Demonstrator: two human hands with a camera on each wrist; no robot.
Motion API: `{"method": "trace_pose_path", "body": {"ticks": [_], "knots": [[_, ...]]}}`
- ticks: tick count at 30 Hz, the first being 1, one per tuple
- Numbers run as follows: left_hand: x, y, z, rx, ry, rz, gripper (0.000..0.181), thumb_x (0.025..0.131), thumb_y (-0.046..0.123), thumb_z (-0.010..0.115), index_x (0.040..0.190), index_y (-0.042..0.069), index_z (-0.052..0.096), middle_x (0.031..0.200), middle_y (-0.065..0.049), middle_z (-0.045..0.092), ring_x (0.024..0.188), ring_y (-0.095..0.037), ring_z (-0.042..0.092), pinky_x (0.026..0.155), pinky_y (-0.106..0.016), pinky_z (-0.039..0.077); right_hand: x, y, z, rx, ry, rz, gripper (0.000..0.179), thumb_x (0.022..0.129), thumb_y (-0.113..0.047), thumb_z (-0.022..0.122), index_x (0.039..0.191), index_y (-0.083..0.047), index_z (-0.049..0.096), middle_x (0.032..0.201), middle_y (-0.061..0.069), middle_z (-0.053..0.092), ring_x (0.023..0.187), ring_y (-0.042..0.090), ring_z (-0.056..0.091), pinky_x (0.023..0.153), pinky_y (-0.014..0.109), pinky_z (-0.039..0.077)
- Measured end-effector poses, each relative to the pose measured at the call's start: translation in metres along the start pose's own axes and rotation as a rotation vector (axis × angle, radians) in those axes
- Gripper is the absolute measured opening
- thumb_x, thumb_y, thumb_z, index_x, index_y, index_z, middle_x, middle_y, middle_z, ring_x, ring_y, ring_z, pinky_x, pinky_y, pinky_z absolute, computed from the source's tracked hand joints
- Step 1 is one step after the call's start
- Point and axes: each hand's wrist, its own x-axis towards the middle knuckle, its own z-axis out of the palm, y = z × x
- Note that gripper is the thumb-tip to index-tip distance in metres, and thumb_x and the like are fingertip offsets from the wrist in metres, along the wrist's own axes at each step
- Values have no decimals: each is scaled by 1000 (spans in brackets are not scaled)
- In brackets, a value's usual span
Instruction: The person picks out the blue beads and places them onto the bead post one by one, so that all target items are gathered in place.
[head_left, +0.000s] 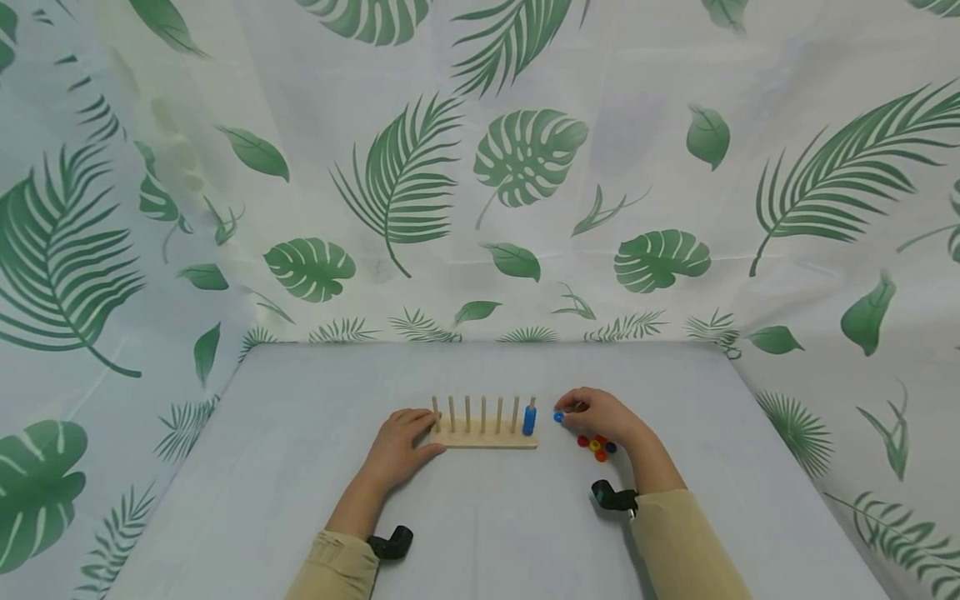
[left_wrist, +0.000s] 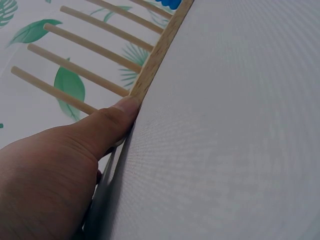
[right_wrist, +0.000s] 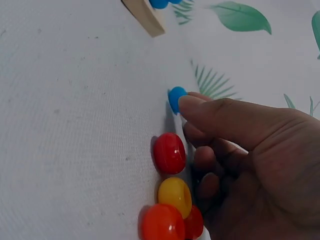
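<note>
A wooden peg board point(head_left: 487, 441) with a row of several upright pegs stands on the table. Blue beads point(head_left: 529, 422) are stacked on its rightmost peg. My left hand point(head_left: 395, 450) grips the board's left end, thumb point(left_wrist: 112, 122) along the front edge and fingers toward the back. Just right of the board, my right hand point(head_left: 603, 415) pinches a single blue bead point(right_wrist: 177, 99) between thumb and fingertips. Below that hand lie loose beads, among them a red bead point(right_wrist: 169, 153), a yellow bead point(right_wrist: 174, 196), an orange bead point(right_wrist: 162, 223) and a dark blue bead point(head_left: 611, 447).
A pale cloth covers the table point(head_left: 480, 517). Behind and at both sides hang white sheets point(head_left: 450, 200) printed with green leaves. Black wrist devices are strapped near both sleeves, the left device point(head_left: 392, 543) and the right device point(head_left: 613, 497).
</note>
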Motion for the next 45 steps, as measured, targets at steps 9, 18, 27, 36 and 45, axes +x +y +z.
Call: {"method": "trace_pose_path", "body": {"ticks": [9, 18, 27, 36, 45], "knots": [[1, 0, 0, -2, 9, 3, 59, 87, 44, 73, 137, 16, 60, 137, -3, 60, 133, -31, 49, 113, -50, 40, 5, -4, 1, -59, -3, -13, 14, 90, -19, 71, 104, -20, 71, 105, 1, 64, 94, 19, 56, 86, 39, 53], [1, -1, 1, -1, 3, 1, 58, 88, 44, 73, 137, 17, 60, 138, -3, 60, 134, -30, 48, 113, -50, 40, 6, -7, 4, -85, -5, 13, 15, 87, -22, 74, 100, -18, 67, 99, 3, 62, 89, 21, 54, 79, 34, 51], [0, 1, 0, -10, 4, 5, 58, 88, 43, 73, 137, 15, 60, 138, -4, 60, 133, -31, 49, 113, -51, 40, 5, -5, 2, -92, -13, -22, 14, 88, -24, 74, 98, -18, 66, 96, 3, 62, 85, 19, 55, 72, 31, 49], [0, 2, 0, -8, 7, 15, 58, 87, 43, 73, 137, 14, 61, 137, -5, 60, 133, -32, 49, 112, -51, 40, -1, -9, -4, -105, 27, -40, 15, 90, -28, 72, 100, -19, 66, 99, 2, 65, 83, 18, 57, 67, 29, 50], [0, 0, 0, -9, 6, 12, 58, 87, 42, 74, 137, 14, 61, 137, -5, 60, 133, -32, 49, 113, -51, 40, -17, -33, -16, -108, 82, -155, 11, 93, -27, 70, 102, -22, 65, 95, -1, 64, 86, 18, 56, 72, 29, 51]]}}
